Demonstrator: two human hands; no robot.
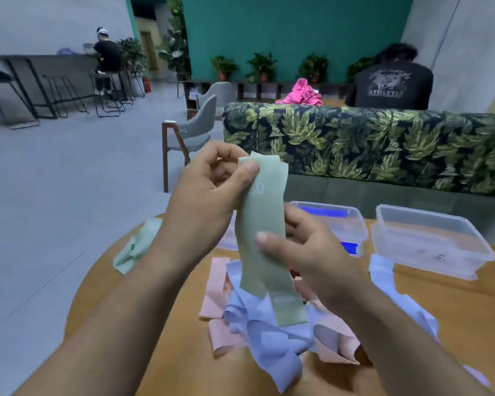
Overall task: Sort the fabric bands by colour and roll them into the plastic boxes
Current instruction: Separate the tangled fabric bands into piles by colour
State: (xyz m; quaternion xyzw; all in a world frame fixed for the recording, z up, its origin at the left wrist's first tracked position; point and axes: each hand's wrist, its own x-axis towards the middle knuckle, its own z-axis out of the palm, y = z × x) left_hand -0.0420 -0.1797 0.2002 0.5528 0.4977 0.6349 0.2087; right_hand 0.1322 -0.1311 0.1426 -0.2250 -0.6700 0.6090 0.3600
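A pale green fabric band (265, 212) hangs upright above the round wooden table (429, 307). My left hand (209, 192) pinches its top end between thumb and fingers. My right hand (306, 250) pinches it lower down, thumb across the front. Its doubled tail dangles over a heap of lilac bands (266, 338) and peach bands (216, 290). Another green band (136, 247) lies at the table's left edge. A clear plastic box (429, 238) stands at the right; a second box (343, 224) holding blue fabric sits behind my right hand.
A leaf-print sofa (383, 144) runs behind the table, with a person in a dark shirt (389, 81) seated beyond it beside pink cloth (300, 94). A grey chair (189, 132) stands at the left. Far left, another person sits at a bar table with stools.
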